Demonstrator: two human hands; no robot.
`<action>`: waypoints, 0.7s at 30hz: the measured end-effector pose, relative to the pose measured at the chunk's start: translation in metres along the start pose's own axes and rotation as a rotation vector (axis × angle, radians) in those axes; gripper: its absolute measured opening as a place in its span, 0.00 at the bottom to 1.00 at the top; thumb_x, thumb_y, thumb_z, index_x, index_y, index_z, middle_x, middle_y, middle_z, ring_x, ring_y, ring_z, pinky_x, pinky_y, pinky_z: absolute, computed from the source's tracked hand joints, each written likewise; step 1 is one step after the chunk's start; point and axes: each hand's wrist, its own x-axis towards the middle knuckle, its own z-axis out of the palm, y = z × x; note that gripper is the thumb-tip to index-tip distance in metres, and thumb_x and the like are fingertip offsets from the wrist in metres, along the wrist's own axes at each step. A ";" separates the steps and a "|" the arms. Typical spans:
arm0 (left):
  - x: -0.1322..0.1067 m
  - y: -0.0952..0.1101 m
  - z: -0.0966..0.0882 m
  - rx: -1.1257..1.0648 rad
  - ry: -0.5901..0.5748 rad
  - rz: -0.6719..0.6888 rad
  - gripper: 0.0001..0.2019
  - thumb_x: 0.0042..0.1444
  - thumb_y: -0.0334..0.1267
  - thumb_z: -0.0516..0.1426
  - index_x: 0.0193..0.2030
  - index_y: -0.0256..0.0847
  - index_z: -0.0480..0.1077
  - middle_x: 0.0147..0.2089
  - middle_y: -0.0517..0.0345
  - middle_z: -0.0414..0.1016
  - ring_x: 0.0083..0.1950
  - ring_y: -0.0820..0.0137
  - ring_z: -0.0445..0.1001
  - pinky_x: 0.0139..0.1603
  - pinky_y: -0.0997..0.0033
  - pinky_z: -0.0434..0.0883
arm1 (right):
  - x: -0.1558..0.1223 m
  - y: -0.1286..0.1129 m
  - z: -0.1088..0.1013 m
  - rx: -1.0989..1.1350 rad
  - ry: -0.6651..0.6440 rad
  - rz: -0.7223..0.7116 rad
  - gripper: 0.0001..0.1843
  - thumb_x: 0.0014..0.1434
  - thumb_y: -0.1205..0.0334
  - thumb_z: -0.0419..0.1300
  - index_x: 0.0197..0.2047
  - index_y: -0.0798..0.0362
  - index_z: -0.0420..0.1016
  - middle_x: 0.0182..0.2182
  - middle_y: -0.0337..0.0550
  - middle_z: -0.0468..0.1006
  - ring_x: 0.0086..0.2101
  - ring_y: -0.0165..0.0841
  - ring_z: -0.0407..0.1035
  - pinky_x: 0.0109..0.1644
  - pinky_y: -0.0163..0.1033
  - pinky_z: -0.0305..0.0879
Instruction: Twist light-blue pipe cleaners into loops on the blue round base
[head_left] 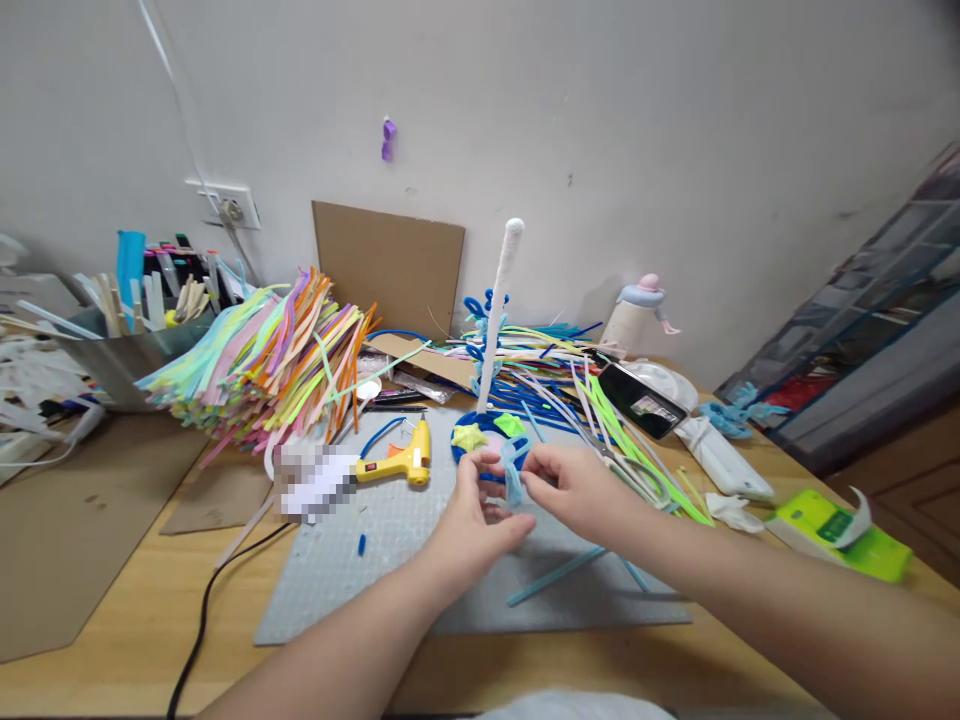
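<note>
Both forearms enter from the bottom edge, elbows cut off. Left hand [480, 515] and right hand [571, 485] meet over the grey mat [360, 580] — each pinches the light-blue pipe cleaner loop [514, 478], whose full shape is hidden by the fingertips. A loose blue stem [555, 577] lies on the mat under the right wrist. Left of the hands lies a yellow glue gun [397, 463]; the object beside it is blurred and unreadable. Just behind the hands, a blue disc [456, 447] — partly covered — carries a yellow star [469, 437] and a white upright post [496, 320]. Farther back are a multicoloured pipe-cleaner heap [277, 360] and cardboard [390, 265] against the wall.
</note>
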 end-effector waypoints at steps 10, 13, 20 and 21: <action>0.014 0.010 -0.011 0.062 0.188 -0.055 0.11 0.43 0.41 0.59 0.29 0.35 0.68 0.25 0.59 0.71 0.23 0.75 0.66 0.26 0.74 0.65 | 0.006 -0.010 0.006 0.862 -0.383 0.357 0.14 0.56 0.51 0.51 0.31 0.54 0.64 0.16 0.32 0.67 0.12 0.24 0.62 0.14 0.29 0.53; 0.017 0.010 -0.015 0.088 0.263 -0.048 0.09 0.42 0.40 0.60 0.28 0.35 0.69 0.24 0.60 0.71 0.26 0.73 0.68 0.28 0.74 0.66 | 0.003 -0.002 -0.001 1.063 -0.521 0.370 0.14 0.53 0.54 0.57 0.39 0.55 0.66 0.21 0.34 0.69 0.17 0.25 0.67 0.18 0.30 0.60; 0.026 0.010 -0.023 -0.082 0.327 -0.051 0.09 0.39 0.36 0.61 0.28 0.36 0.67 0.26 0.59 0.74 0.28 0.71 0.72 0.34 0.70 0.69 | 0.013 0.018 0.018 0.803 -0.190 0.077 0.12 0.48 0.57 0.63 0.31 0.53 0.64 0.24 0.34 0.68 0.22 0.26 0.65 0.24 0.32 0.61; 0.026 0.010 -0.023 -0.097 0.307 -0.082 0.10 0.39 0.37 0.61 0.28 0.36 0.67 0.25 0.58 0.74 0.27 0.70 0.73 0.33 0.70 0.69 | 0.015 0.021 0.023 0.730 -0.077 -0.011 0.13 0.46 0.59 0.64 0.31 0.53 0.64 0.26 0.35 0.68 0.24 0.26 0.64 0.27 0.32 0.62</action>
